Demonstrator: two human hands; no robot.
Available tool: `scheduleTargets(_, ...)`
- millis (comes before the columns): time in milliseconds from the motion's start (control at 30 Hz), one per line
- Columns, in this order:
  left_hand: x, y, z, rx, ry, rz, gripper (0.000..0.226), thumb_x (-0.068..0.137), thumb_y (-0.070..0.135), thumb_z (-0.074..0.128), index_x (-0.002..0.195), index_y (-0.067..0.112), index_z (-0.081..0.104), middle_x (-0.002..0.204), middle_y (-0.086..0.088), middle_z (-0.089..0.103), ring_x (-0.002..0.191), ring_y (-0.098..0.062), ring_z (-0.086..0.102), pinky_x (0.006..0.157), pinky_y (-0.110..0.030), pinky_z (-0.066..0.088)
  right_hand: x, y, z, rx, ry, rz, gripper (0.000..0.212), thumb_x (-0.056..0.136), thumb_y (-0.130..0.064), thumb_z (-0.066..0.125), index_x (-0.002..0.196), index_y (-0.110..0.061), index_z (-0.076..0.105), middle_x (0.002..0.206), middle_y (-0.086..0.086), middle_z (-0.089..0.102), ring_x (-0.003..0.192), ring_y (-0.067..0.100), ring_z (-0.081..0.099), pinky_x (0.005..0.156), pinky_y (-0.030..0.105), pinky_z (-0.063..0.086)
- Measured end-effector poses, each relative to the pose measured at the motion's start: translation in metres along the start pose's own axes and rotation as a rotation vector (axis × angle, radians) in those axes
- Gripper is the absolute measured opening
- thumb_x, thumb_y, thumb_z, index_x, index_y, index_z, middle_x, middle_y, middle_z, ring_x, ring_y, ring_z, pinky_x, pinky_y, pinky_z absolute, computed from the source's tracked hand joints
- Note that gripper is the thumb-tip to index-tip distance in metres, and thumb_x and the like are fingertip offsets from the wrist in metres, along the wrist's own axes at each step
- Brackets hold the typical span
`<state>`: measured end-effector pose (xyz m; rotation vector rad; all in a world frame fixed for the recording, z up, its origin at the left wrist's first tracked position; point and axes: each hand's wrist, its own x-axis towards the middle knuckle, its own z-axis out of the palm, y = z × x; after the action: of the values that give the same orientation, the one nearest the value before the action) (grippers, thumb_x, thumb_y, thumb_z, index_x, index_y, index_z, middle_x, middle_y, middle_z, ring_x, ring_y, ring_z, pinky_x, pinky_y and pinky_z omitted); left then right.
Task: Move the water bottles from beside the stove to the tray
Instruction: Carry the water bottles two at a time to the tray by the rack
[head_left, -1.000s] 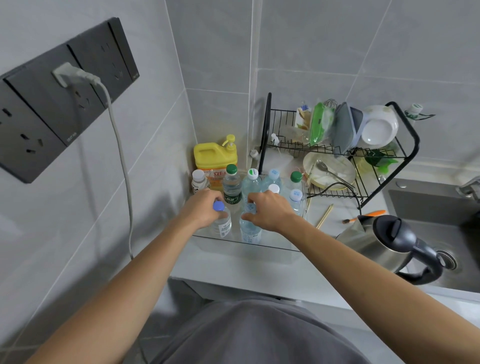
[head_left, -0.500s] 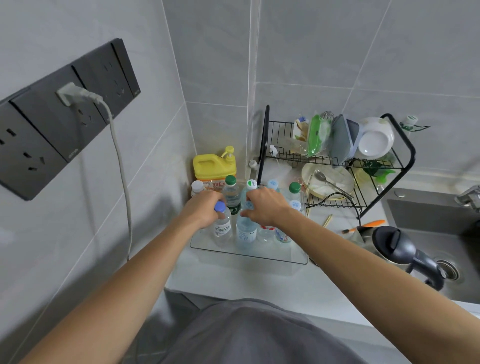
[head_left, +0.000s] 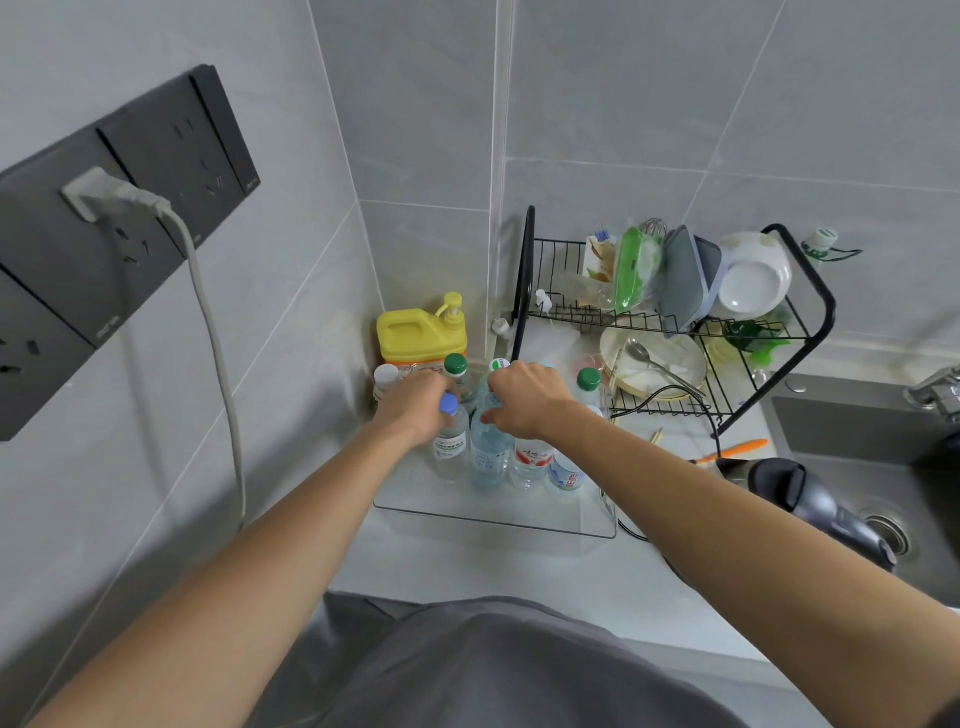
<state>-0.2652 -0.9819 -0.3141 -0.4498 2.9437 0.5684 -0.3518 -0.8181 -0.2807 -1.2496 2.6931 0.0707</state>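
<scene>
I look down from the head camera at a pale worktop (head_left: 467, 571) in a tiled corner, both bare arms reaching forward to a clear tray (head_left: 493, 512) at the centre of the view. The water bottles (head_left: 530, 457) stand upright and crowded together in the tray, touching one another. My left hand (head_left: 415, 410) is closed as a grip around the neck of the blue-capped bottle (head_left: 450, 436) at the tray's 9 o'clock side, its cap showing just below my fingers. My right hand (head_left: 527, 397) curls as a grip over the top of the pale blue bottle (head_left: 488, 452) just beside it, hiding its cap; I cannot tell how firmly it holds. To the right of these stand a red-labelled bottle (head_left: 531, 460) and a blue-labelled bottle (head_left: 566, 475), and behind, toward 12 o'clock, two green-capped bottles (head_left: 455, 364) rise above my hands. A yellow detergent jug (head_left: 418, 332) with a pump sits against the wall behind the tray. At 2 o'clock a black wire dish rack (head_left: 670, 322) holds bowls, lids and a spoon. At 3 o'clock lies a dark sink (head_left: 857, 431), with a kettle (head_left: 810, 499) at its near edge. At 9 o'clock a dark socket panel (head_left: 130, 208) on the wall carries a plug and a hanging grey cable.
</scene>
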Motion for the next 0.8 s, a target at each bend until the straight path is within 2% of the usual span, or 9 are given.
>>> scheduleTargets(100,0.0033,0.0004,0.0012,0.016,0.002,0.018,0.011,0.087,0.019,0.072,0.098,0.019,0.072,0.105,-0.007,0.069,0.100,-0.032,0.064,0.071,-0.032,0.038,0.0030,0.0011,-0.0004,-0.027,0.001,-0.010,0.044,0.096,-0.048,0.070,0.122,-0.013,0.066,0.121,0.010,0.067,0.112,0.034,0.066,0.088,0.041,0.050)
scheduleTargets(233,0.0051,-0.0001,-0.0021,-0.002,-0.032,0.017,0.005,0.085,0.015,0.071,0.086,0.017,0.067,0.095,-0.006,0.068,0.094,-0.032,0.064,0.067,-0.033,0.039,0.0043,0.0025,-0.0003,-0.040,-0.007,-0.022,0.042,0.095,-0.047,0.071,0.120,-0.014,0.064,0.120,0.010,0.066,0.111,0.035,0.066,0.088,0.042,0.050)
scheduleTargets(400,0.0051,0.0010,-0.0050,-0.008,-0.046,0.026,0.022,0.084,0.014,0.074,0.075,0.024,0.056,0.088,-0.003,0.062,0.089,-0.029,0.061,0.063,-0.032,0.032,0.0044,0.0030,-0.0021,-0.074,-0.021,-0.052,0.042,0.095,-0.045,0.071,0.123,-0.014,0.063,0.120,0.010,0.065,0.112,0.035,0.065,0.089,0.044,0.053)
scheduleTargets(533,0.0040,0.0018,-0.0051,0.006,-0.020,0.052,0.029,0.084,0.013,0.074,0.074,0.028,0.050,0.088,-0.001,0.058,0.089,-0.026,0.057,0.055,-0.030,0.025,0.0029,0.0044,-0.0017,-0.071,-0.010,-0.057,0.043,0.095,-0.044,0.070,0.124,-0.014,0.062,0.121,0.011,0.064,0.113,0.035,0.065,0.089,0.044,0.053)
scheduleTargets(800,0.0036,-0.0026,-0.0051,0.026,-0.069,0.044,0.025,0.090,0.013,0.065,0.084,0.032,0.050,0.097,-0.005,0.062,0.094,-0.027,0.054,0.066,-0.033,0.030,0.0036,0.0011,-0.0036,-0.047,-0.010,-0.042,0.048,0.096,-0.053,0.068,0.123,-0.013,0.064,0.121,0.011,0.066,0.113,0.035,0.065,0.088,0.042,0.051)
